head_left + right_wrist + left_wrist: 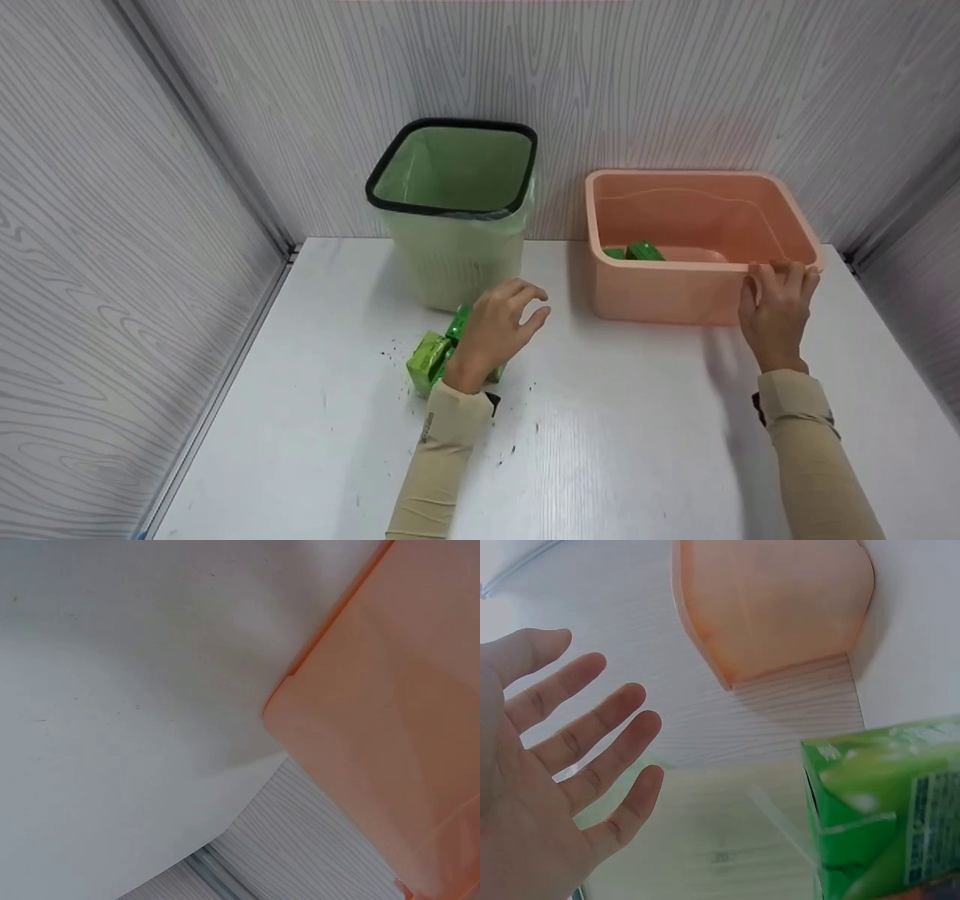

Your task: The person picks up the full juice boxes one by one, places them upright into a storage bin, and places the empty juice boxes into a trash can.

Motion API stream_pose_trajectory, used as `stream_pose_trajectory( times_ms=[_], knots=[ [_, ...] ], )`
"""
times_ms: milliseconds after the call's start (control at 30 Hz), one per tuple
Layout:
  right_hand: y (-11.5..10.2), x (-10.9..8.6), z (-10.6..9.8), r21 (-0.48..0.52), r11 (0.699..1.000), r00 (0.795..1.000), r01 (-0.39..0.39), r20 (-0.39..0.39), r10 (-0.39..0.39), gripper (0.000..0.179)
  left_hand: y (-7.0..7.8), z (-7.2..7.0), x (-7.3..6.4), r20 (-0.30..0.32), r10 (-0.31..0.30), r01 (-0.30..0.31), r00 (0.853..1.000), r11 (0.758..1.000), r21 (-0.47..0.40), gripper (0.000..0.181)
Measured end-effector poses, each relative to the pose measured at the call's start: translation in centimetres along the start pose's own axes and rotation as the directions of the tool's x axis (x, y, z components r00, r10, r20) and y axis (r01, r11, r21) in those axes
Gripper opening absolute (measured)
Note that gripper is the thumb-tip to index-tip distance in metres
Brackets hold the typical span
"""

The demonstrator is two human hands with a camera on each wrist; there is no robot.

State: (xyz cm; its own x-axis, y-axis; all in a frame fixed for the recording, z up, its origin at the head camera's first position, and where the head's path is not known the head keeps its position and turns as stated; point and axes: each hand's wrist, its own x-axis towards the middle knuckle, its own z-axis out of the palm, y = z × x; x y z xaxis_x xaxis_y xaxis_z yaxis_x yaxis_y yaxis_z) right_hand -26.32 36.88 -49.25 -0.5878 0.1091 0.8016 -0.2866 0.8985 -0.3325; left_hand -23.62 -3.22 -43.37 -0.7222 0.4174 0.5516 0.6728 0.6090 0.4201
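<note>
My left hand [496, 324] is held over the table with bent, relaxed fingers and nothing in it; in the left wrist view its fingers are spread apart. Below and beside it stand several small green cartons [427, 360], partly hidden by the hand and wrist. One printed carton [885, 810] shows close up in the left wrist view. At the right, my right hand [776, 311] grips the front rim of an orange bin [667, 292] near its right corner, fingers hooked over and thumb outside. Green cartons [643, 251] lie inside at the bin's left end.
A pale green waste bin [457, 262] with a black rim stands behind the cartons, left of the orange bin. Dark specks lie scattered on the white table [600, 435]. Wood-grain panels [570, 90] close off the back and both sides.
</note>
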Motion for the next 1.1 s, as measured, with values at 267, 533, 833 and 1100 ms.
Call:
stream_pose_trajectory(
  times_ms=[267, 533, 833, 1100],
  knots=[
    [-0.3, 0.1, 0.3, 0.023, 1.000, 0.999, 0.003, -0.041, -0.002, 0.007, -1.3, -1.4, -1.5, -0.025, -0.080, 0.079, 0.996, 0.997, -0.024, 0.012],
    [0.1, 0.1, 0.2, 0.040, 0.999, 0.998, 0.033, -0.047, -0.031, 0.011, -2.3, -2.5, -3.2, -0.053, -0.097, 0.096, 0.994, 0.995, -0.009, 0.013],
    [-0.1, -0.1, 0.6, 0.049, 0.997, 0.998, 0.055, -0.038, -0.053, 0.016, -3.3, -4.6, -5.6, -0.110, -0.138, 0.143, 0.984, 0.989, 0.042, 0.012],
    [-0.3, 0.1, 0.3, 0.042, 0.998, 0.998, 0.038, -0.048, -0.036, 0.005, -3.0, -5.4, -7.6, -0.143, -0.103, 0.114, 0.984, 0.991, 0.070, 0.010]
  ],
)
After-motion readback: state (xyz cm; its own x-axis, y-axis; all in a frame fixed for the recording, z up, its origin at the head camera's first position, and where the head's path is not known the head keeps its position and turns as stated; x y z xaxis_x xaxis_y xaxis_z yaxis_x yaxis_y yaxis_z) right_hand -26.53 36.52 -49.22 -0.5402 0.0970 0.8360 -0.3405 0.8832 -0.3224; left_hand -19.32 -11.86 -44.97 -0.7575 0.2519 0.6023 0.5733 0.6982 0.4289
